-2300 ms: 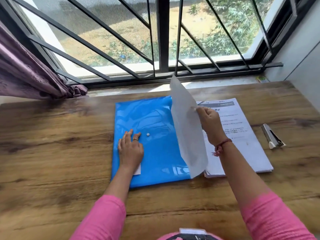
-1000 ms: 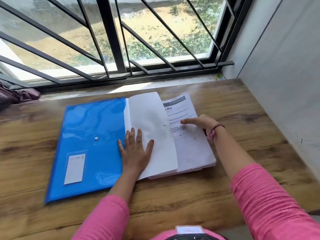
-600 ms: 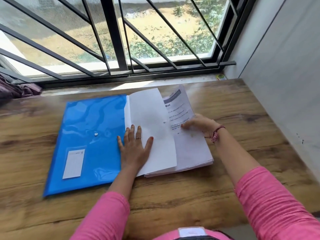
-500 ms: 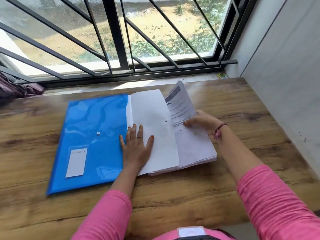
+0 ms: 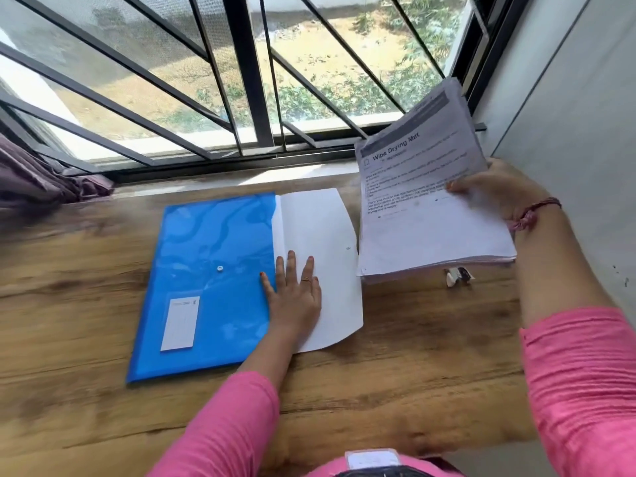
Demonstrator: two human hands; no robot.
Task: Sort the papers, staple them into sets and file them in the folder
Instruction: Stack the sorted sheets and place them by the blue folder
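Note:
A blue plastic folder (image 5: 213,270) with a snap button lies flat on the wooden table, and its white flap (image 5: 320,235) is folded open to the right. My left hand (image 5: 294,292) rests flat with spread fingers across the seam between flap and folder. My right hand (image 5: 495,191) grips a thick stack of printed papers (image 5: 430,208) by its right edge and holds it lifted above the table, to the right of the flap. The top sheet is headed "Wipe Drying Mat". A stapler (image 5: 457,275) peeks out on the table under the stack's lower edge.
A barred window (image 5: 247,80) runs along the table's far edge. A purple curtain (image 5: 38,177) bunches at the far left. A grey wall (image 5: 578,115) closes off the right side. Bare wood table (image 5: 69,287) shows left of and in front of the folder.
My right hand has lifted the whole paper stack off the table, up and to the right, uncovering the stapler. My left hand stays flat on the opened flap.

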